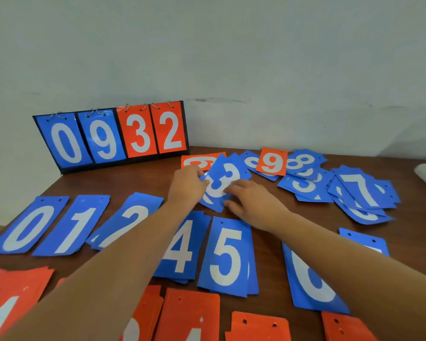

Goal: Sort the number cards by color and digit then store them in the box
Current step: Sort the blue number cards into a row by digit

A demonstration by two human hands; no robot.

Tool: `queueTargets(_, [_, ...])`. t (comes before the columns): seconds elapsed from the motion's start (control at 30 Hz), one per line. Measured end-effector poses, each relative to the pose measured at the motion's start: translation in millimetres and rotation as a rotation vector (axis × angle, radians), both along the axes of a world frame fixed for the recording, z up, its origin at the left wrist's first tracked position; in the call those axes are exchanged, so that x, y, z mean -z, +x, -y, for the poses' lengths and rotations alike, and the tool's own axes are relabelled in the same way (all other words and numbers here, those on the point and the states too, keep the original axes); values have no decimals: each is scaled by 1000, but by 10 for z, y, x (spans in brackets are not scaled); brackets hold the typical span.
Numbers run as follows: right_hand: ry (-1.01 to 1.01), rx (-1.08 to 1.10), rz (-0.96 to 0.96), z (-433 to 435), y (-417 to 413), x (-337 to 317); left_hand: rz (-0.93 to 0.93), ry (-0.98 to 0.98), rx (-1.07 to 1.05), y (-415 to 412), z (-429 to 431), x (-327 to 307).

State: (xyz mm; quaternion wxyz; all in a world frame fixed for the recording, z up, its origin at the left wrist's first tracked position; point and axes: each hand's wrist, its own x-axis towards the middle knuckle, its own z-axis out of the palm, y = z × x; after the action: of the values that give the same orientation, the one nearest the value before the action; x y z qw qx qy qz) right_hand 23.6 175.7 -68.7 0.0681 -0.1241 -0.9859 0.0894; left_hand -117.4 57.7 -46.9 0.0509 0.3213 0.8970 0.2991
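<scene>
Tilted blue 3 card (pixel 221 183) beyond blue piles (pixel 228 257) (digits face-up).

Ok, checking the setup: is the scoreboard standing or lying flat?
Standing: the scoreboard stands upright by the wall, showing 0932.
</scene>
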Motion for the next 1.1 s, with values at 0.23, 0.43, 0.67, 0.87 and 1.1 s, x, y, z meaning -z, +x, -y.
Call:
queueTargets(0.23, [-7,486,-98,-394,322,-132,59,234,-69,155,9,-114])
queueTargets(0.43, [53,608,75,-698,559,-4,498,456,-145,390,-87,-94])
queueTargets(0.67, [316,548,54,-582,650,-101,732,497,-132,623,-62,-123])
queueTargets(0.87, [301,629,-228,-629,836,-206,859,546,-167,789,61,-215])
queueTargets(1.1, [-42,601,-707,-287,1081,-689,1005,618,-64,1115,291,-391])
